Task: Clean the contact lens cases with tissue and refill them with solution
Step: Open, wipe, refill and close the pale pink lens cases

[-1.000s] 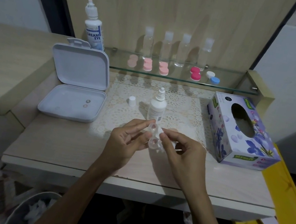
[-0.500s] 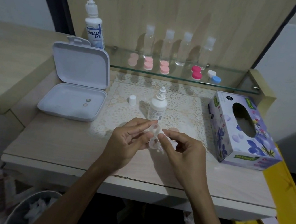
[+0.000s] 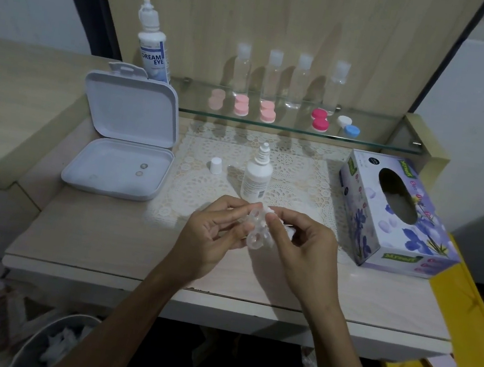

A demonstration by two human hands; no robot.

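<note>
My left hand (image 3: 211, 235) holds a clear, uncapped contact lens case (image 3: 255, 229) between thumb and fingers, above the table's middle. My right hand (image 3: 300, 245) pinches a white tissue (image 3: 272, 216) against the case's upper well. Just behind the hands stands a small white solution bottle (image 3: 256, 177) with its cap (image 3: 215, 165) off, lying to its left on the lace mat (image 3: 298, 173). Several closed lens cases, pink ones (image 3: 241, 105), a red one (image 3: 318, 119) and a white-and-blue one (image 3: 349, 127), sit on the glass shelf (image 3: 376, 137).
An open white box (image 3: 123, 150) lies at the left with two small lenses inside. A large solution bottle (image 3: 152, 44) stands behind it. A tissue box (image 3: 395, 219) is at the right. Several clear bottles (image 3: 301, 82) line the shelf. A bin (image 3: 60, 341) with used tissue sits below.
Both hands stay in place; the right fingers have shifted the tissue slightly up the case and the case has turned a little.
</note>
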